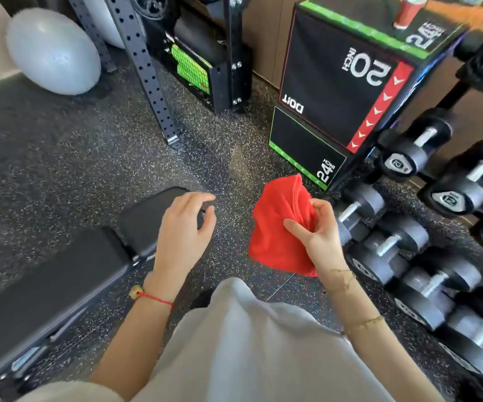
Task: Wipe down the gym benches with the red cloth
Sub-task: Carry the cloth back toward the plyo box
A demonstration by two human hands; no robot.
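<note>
Bunching red cloth in right hand grip; left hand loose, empty, above bench.

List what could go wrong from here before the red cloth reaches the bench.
1. The red cloth is bunched in the right hand, off to the side of the bench; wiping with it wadded may leave parts of the pad missed.
2. The dumbbell rack stands close beside that hand, so a hanging corner could snag on a handle.
3. The left hand hovers empty over the bench end and may get in the way of the first stroke.
</note>
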